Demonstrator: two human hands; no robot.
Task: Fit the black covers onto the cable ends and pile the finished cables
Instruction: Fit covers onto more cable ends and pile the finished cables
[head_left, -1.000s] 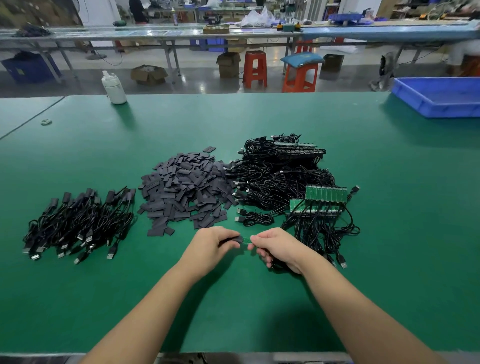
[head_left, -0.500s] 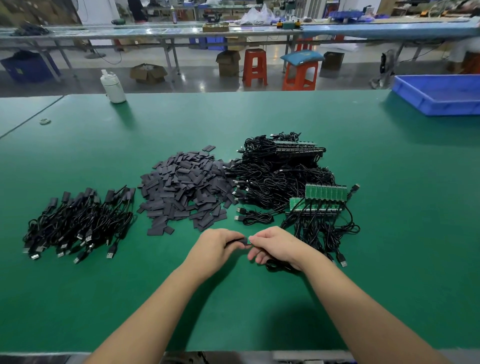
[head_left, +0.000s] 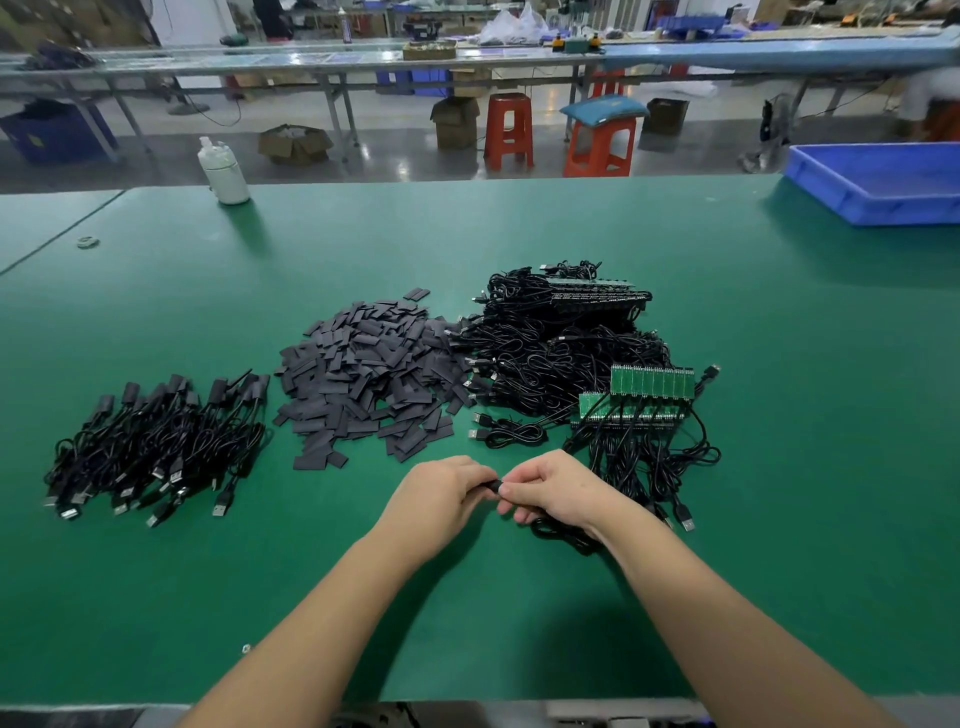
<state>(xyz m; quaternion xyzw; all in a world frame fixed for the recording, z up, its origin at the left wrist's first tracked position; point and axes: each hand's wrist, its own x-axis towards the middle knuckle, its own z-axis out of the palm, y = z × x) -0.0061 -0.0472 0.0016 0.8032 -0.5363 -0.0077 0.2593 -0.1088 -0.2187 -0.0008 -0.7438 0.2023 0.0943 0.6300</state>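
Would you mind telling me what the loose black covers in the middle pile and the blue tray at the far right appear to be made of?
The black covers look like thin, flattened flexible sleeves, possibly heat-shrink plastic: matte dark grey, flat, lying limp in a heap. The blue tray looks like rigid moulded plastic: uniform colour, slight sheen, thick rolled rim.

No legible text, label or number anywhere (small green boards (head_left: 652, 383) too blurred).

My left hand (head_left: 441, 493) and right hand (head_left: 553, 488) hide nearly all of the black cover (head_left: 494, 487) and the cable end inside.
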